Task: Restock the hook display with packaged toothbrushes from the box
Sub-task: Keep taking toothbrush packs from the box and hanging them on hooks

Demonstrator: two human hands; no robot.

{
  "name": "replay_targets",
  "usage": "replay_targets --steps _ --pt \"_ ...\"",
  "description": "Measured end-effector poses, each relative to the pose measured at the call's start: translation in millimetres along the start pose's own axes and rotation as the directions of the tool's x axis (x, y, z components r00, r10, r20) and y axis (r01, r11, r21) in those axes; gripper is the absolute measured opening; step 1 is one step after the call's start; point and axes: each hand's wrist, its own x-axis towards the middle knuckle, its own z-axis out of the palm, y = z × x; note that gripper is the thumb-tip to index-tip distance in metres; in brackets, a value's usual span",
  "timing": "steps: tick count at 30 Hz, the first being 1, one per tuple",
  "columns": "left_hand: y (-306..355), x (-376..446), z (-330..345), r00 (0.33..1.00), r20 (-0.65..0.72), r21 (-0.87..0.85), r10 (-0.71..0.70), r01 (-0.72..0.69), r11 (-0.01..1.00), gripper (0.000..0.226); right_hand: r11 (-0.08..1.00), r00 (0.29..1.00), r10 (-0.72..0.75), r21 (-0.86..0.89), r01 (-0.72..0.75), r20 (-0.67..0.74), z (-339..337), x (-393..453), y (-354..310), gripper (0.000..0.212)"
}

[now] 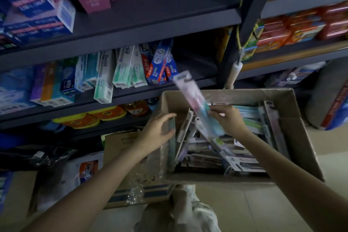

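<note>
Landmark: open cardboard box (pixel 293 118), resting on the floor (pixel 263 209) in front of the shelving.

Nearest, below the box's near wall: light-coloured cloth (pixel 190 211), partly cut off at the frame bottom; what it is cannot be told.

Left of the box: a second carton (pixel 120 145) wrapped in clear film, and flat bags beside it, dim and hard to read.

Left hand (pixel 160 133): at the box's left wall, fingers curled round a narrow greenish pack (pixel 171 137) standing upright against that wall. Thumb on top, near the pack's upper end.

Inside the box: loose heap of packaged toothbrushes (pixel 243 164), lying crosswise and on edge; blurred, count not possible.

Right hand (pixel 227 117): above the box's middle, fingers and thumb pinching one toothbrush pack (pixel 194 98) near its lower half. Pack is tilted, its hang-tab end pointing up and left past the box's far-left corner; its lower end is lost among the heap.

Beyond the box: dark shelf (pixel 150 15) with toothpaste cartons (pixel 130 69) leaning on the middle level, pink boxes (pixel 94 0) higher up. Motion blur throughout; no hook display can be made out.
</note>
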Motion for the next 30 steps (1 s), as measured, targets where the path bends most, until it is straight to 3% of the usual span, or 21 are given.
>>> replay_targets --steps 4,7,9,11,14,16,19,22,25,27,30 --pt "22.0 8.1 -4.1 0.993 -0.023 -0.391 -0.117 0.099 0.915 0.021 0.895 0.943 0.127 0.374 -0.243 0.308 13.6 -9.4 -30.1 0.019" --pt "18.4 5.6 -16.4 0.971 -0.119 -0.420 -0.209 0.142 0.896 0.008 0.777 0.880 0.216 0.471 -0.418 0.424 40.2 -9.0 -36.4 0.016" --pt "7.0 -1.4 -26.5 0.952 -0.150 -0.466 -0.266 0.169 0.869 0.009 0.797 0.851 0.316 0.370 -0.478 0.420 61.3 -5.7 -30.6 0.018" --pt "-6.0 -10.9 -37.4 0.923 -0.190 -0.567 -0.334 0.174 0.805 0.011 0.872 0.817 0.403 0.098 -0.479 0.412 89.4 -3.0 -14.2 0.020" --pt "-21.9 -25.4 -51.4 0.863 -0.236 -0.679 -0.447 0.183 0.711 0.009 0.869 0.733 0.495 -0.270 -0.415 0.467 130.3 -10.0 -0.8 0.027" --pt "-28.8 -32.8 -58.6 0.828 -0.260 -0.714 -0.497 0.183 0.676 0.009 0.836 0.727 0.545 -0.340 -0.431 0.418 149.6 -14.6 0.6 0.032" --pt "-34.0 -38.9 -66.1 0.827 -0.262 -0.673 -0.497 0.212 0.708 0.007 0.788 0.726 0.605 -0.375 -0.488 0.327 160.9 -17.9 -6.1 0.040" --pt "-32.4 -40.2 -68.3 0.849 -0.256 -0.652 -0.461 0.200 0.731 0.011 0.768 0.686 0.641 -0.298 -0.567 0.344 143.1 -8.7 -9.7 0.029" --pt "-26.9 -36.7 -68.5 0.883 -0.215 -0.629 -0.417 0.201 0.751 0.012 0.759 0.680 0.619 -0.078 -0.646 0.392 95.2 0.2 -9.8 0.006" --pt "-23.0 -32.9 -67.3 0.910 -0.169 -0.596 -0.379 0.212 0.775 0.010 0.733 0.685 0.595 0.065 -0.677 0.419 56.8 -5.8 -13.3 0.024" --pt "-14.8 -27.9 -64.2 0.943 -0.094 -0.565 -0.319 0.214 0.797 0.010 0.690 0.763 0.531 0.335 -0.642 0.368 9.5 -22.3 -34.7 0.026"
